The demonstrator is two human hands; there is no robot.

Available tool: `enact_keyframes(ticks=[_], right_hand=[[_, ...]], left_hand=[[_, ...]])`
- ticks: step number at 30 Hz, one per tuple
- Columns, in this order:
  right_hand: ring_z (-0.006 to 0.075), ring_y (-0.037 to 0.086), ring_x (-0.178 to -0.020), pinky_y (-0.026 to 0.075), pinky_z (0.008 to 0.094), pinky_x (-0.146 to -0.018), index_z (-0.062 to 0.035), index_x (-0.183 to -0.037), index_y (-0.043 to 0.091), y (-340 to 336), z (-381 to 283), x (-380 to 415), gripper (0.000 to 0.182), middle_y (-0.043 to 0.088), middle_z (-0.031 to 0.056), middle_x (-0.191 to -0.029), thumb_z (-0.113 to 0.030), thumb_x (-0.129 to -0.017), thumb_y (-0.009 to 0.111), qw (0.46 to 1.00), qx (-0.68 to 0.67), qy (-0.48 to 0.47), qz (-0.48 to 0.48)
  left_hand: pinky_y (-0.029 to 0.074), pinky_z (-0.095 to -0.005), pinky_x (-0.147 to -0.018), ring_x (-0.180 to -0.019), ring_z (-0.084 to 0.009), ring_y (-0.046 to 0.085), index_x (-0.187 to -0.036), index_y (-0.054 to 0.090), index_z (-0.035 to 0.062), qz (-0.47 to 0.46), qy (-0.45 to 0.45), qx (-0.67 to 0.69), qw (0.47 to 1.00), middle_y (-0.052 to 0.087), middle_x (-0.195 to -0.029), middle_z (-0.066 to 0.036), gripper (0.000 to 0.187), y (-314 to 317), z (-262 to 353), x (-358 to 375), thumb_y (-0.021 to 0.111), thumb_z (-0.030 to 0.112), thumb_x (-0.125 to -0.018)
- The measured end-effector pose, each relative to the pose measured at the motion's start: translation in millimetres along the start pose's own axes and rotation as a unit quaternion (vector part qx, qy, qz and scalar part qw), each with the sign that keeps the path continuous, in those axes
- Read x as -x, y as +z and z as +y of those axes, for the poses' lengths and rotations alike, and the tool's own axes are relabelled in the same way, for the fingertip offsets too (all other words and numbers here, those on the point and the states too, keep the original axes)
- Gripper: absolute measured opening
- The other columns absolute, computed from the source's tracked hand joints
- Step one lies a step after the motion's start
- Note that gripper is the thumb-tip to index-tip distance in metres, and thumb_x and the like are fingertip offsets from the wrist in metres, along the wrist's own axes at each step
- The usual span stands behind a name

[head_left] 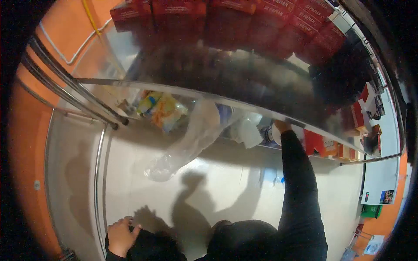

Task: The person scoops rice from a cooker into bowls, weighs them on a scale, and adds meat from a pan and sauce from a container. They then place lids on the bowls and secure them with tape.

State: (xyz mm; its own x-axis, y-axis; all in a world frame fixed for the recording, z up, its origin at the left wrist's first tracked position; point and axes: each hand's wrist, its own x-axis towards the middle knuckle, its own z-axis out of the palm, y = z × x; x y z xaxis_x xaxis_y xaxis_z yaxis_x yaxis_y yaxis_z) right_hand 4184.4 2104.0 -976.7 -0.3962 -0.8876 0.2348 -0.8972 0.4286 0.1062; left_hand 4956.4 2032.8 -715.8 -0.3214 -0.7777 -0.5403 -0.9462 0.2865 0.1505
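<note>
My right arm stretches forward to the lower shelf, and my right hand [283, 125] is in under the edge of the steel top. It is right at a white and blue round container [272, 134]; its fingers are mostly hidden, so I cannot tell whether they grip it. To the left of it sits a crumpled white plastic bag [249, 131]. A long clear plastic bag [191, 135] hangs from the shelf down toward the floor. My left hand [122, 237] lies over my knee at the lower left, fingers apart and holding nothing.
Red boxes [178, 8] stand along the back of the steel tabletop [209, 74]. Colourful packets [161, 108] lie on the lower shelf at left, a red and orange package [320, 143] at right. Metal legs [74, 87] rise at left. A green bin [371, 211] stands far right.
</note>
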Motion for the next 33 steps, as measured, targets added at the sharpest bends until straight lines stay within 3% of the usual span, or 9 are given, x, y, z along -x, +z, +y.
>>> enact_keyframes(ticks=[3,7,10,13,17,20,25,29,33], right_hand=[[0.0341,0.065,-0.091,0.05,0.0482,-0.083,-0.01,-0.104,0.068,-26,-17,-1,0.026,0.068,0.0136,-0.098,-0.028,-0.087,0.059,0.986,-0.132,-0.002,0.098],[0.0362,0.062,-0.101,0.049,0.0509,-0.088,-0.0054,-0.111,0.064,-56,-39,15,0.034,0.067,0.0144,-0.11,-0.03,-0.09,0.055,0.973,0.186,-0.067,0.115],[0.0342,0.064,-0.083,0.05,0.0432,-0.074,-0.0016,-0.088,0.063,-220,-186,38,0.012,0.066,0.0191,-0.089,-0.013,-0.089,0.059,0.952,-0.284,0.088,0.073],[0.0189,0.061,-0.079,0.047,0.0311,-0.071,-0.0007,-0.09,0.06,-304,-265,91,0.01,0.06,0.0094,-0.08,-0.01,-0.09,0.063,0.866,-0.492,0.002,-0.086],[0.0164,0.058,-0.08,0.048,0.0293,-0.075,-0.0019,-0.09,0.06,-411,-353,122,0.007,0.06,0.0082,-0.082,-0.006,-0.088,0.066,0.688,-0.667,0.015,-0.285],[0.0133,0.059,-0.075,0.048,0.0269,-0.067,-0.0028,-0.096,0.062,-494,-392,132,0.008,0.062,0.0091,-0.081,-0.005,-0.089,0.066,0.679,-0.632,-0.053,-0.37],[0.0252,0.06,-0.101,0.047,0.0355,-0.089,0.0021,-0.114,0.063,-626,-419,136,0.028,0.064,0.0135,-0.112,-0.02,-0.098,0.057,0.599,-0.613,-0.096,-0.506],[0.014,0.059,-0.087,0.047,0.0268,-0.078,0.0007,-0.113,0.063,-770,-458,120,0.024,0.066,0.0037,-0.098,-0.017,-0.098,0.058,0.494,-0.598,-0.033,-0.63],[0.0117,0.057,-0.083,0.047,0.0287,-0.074,-0.0011,-0.115,0.066,-883,-509,121,0.028,0.066,0.0056,-0.095,-0.022,-0.099,0.056,0.468,-0.534,-0.188,-0.679]], left_hand=[[0.054,-0.041,-0.077,-0.082,-0.0324,0.069,-0.108,0.066,0.0056,0.01,0.017,-0.018,1.0,0.071,-0.092,-0.016,0.037,-2,-3,2,0.07,0.032,-0.083],[0.053,-0.0412,-0.082,-0.098,-0.0309,0.065,-0.122,0.057,0.0046,-0.019,0.009,0.095,0.995,0.064,-0.113,-0.018,0.046,-13,6,2,0.071,0.026,-0.084],[0.049,-0.0436,-0.092,-0.119,-0.034,0.052,-0.137,0.043,0.004,0.008,0.126,0.266,0.956,0.049,-0.134,-0.021,0.066,-4,16,-8,0.074,0.022,-0.081],[0.043,-0.0468,-0.104,-0.137,-0.0364,0.033,-0.15,0.016,0.0062,-0.027,0.266,0.298,0.917,0.022,-0.154,-0.02,0.106,-33,56,-12,0.084,0.015,-0.069],[0.038,-0.0492,-0.107,-0.143,-0.0354,0.019,-0.152,0.005,0.007,-0.005,0.315,0.547,0.775,0.016,-0.154,-0.02,0.12,-36,86,12,0.089,0.026,-0.068],[0.028,-0.0474,-0.112,-0.142,-0.0325,0.021,-0.153,0.006,0.0068,0.004,0.281,0.68,0.677,0.018,-0.153,-0.02,0.119,-66,99,60,0.088,0.03,-0.07],[0.023,-0.0418,-0.114,-0.139,-0.0287,0.026,-0.149,0.015,0.0055,-0.011,0.146,0.651,0.745,0.026,-0.148,-0.019,0.101,-112,65,160,0.081,0.034,-0.079],[0.032,-0.0402,-0.109,-0.13,-0.0274,0.037,-0.146,0.022,0.0076,0.01,0.054,0.71,0.702,0.037,-0.138,-0.018,0.085,-176,46,279,0.074,0.034,-0.084],[0.033,-0.0372,-0.108,-0.125,-0.0242,0.043,-0.147,0.025,0.0103,0.099,-0.032,0.774,0.625,0.041,-0.134,-0.013,0.086,-221,21,391,0.077,0.03,-0.082]])
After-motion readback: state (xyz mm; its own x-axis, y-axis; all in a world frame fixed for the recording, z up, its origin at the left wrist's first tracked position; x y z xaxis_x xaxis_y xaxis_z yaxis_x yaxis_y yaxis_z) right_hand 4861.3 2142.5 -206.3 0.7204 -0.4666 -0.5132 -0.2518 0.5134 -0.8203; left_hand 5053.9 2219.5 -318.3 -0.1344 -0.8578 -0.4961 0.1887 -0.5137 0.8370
